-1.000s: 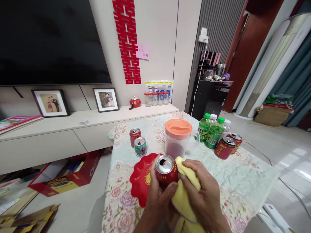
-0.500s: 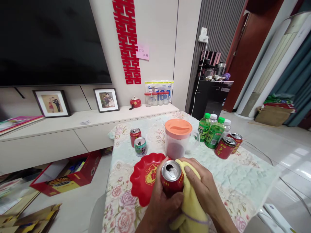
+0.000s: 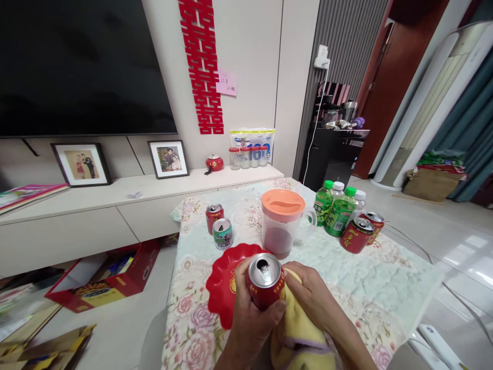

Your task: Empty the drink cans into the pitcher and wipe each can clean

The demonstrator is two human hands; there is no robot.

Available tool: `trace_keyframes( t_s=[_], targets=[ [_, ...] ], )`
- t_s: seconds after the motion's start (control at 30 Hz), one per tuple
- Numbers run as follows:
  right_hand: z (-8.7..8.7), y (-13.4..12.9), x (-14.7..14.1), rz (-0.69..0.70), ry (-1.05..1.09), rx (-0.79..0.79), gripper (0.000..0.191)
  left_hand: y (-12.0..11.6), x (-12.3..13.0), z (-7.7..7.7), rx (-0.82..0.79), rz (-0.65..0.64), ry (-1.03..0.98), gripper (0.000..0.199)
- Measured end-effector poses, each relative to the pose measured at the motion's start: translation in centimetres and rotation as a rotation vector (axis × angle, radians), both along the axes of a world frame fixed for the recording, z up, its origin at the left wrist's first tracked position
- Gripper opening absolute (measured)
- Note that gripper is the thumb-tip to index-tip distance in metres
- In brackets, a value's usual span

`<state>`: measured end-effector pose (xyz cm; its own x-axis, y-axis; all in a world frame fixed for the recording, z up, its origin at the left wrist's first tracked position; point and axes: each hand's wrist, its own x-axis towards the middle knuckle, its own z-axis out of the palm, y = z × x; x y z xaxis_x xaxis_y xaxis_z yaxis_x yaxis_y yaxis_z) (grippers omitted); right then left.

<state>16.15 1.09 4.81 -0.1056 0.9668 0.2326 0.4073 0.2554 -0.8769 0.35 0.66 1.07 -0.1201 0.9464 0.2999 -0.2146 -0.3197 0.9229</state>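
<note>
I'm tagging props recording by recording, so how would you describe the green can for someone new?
On the flowered tablecloth, find the red scalloped plate. Just beyond its far edge, left of the lidded pitcher, stands the short can. Its green-and-silver body sets it apart from the red can right behind it.

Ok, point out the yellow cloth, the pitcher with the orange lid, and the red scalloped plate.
Yellow cloth (image 3: 303, 325): head view, middle folds.
Lidded pitcher (image 3: 278, 234): head view, clear body.
Red scalloped plate (image 3: 219, 280): head view, left rim.

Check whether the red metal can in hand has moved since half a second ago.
Yes, the can shifted left, judged against the clear plastic orange-lidded pitcher.
</note>
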Motion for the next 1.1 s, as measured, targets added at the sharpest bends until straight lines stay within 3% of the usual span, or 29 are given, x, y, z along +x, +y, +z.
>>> trace_keyframes(
  t_s=[0.17, 0.3, 0.4, 0.5, 0.73, 0.83, 0.9, 1.0, 1.1],
  targets=[
    [0.9, -1.0, 0.5, -0.01, -0.404, -0.028, 0.033, -0.4, 0.1, -0.3, -0.06, -0.063, -0.105, 0.077],
    [1.5, -1.6, 1.1, -0.165, -0.85, -0.181, 0.031, -0.5, 0.1, -0.4, -0.141, -0.081, -0.175, 0.08],
    [1.2, -1.1, 1.6, -0.316, -0.972, -0.211, 0.023, -0.3, 0.0, -0.3, -0.116, -0.077, -0.154, 0.082],
    [0.4, -0.4, 1.9, -0.365, -0.995, -0.202, 0.016, -0.3, -0.1, -0.1, -0.13, -0.065, -0.132, 0.086],
    [0.8, -0.7, 1.8, -0.391, -0.96, -0.109, 0.028, -0.3, 0.0, -0.2, -0.175, -0.12, -0.154, 0.085],
    [1.3, -1.2, 1.9, -0.398, -0.835, 0.003, 0.025, -0.4, 0.2, -0.3, -0.181, -0.155, -0.151, 0.085],
    [1.8, -1.7, 1.9, -0.324, -0.635, 0.079, 0.027, -0.6, 0.5, -0.3, -0.203, -0.192, -0.147, 0.085],
    [2.4, -2.5, 1.6, -0.11, -0.3, 0.117, 0.036, -1.0, 1.3, -0.3, -0.218, -0.249, -0.181, 0.085],
    [2.5, -3.2, 0.9, 0.055, -0.156, 0.055, 0.057, -1.5, 2.2, -0.6, -0.23, -0.182, -0.202, 0.088]
  ],
)
